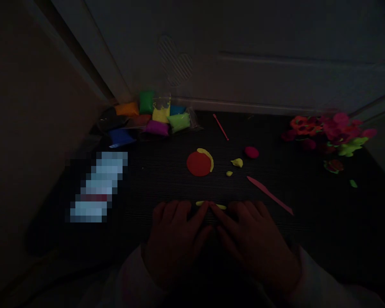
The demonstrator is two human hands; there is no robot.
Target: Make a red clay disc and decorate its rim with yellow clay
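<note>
A thin roll of yellow clay (220, 206) lies crosswise on the dark tabletop (160, 184). The index fingertips of my left hand (175, 239) and my right hand (258, 239) meet on its middle, pressing from above rather than gripping. Both index fingers are stretched out, thumbs apart, with the other fingers bent over the table. Just beyond is a flat red-orange clay disc (197, 165), a curved yellow strip (209, 159) along its upper right edge. Two small yellow clay pieces (237, 162) and a dark pink clay lump (251, 152) sit right of the disc.
A pink plastic knife (269, 194) lies beyond my right hand, a thin pink tool (220, 127) farther back. Several bags of coloured clay (157, 128) are piled at back left. A lit phone, its screen blurred (99, 188), is at left; colourful clay shapes (333, 130) stand at right.
</note>
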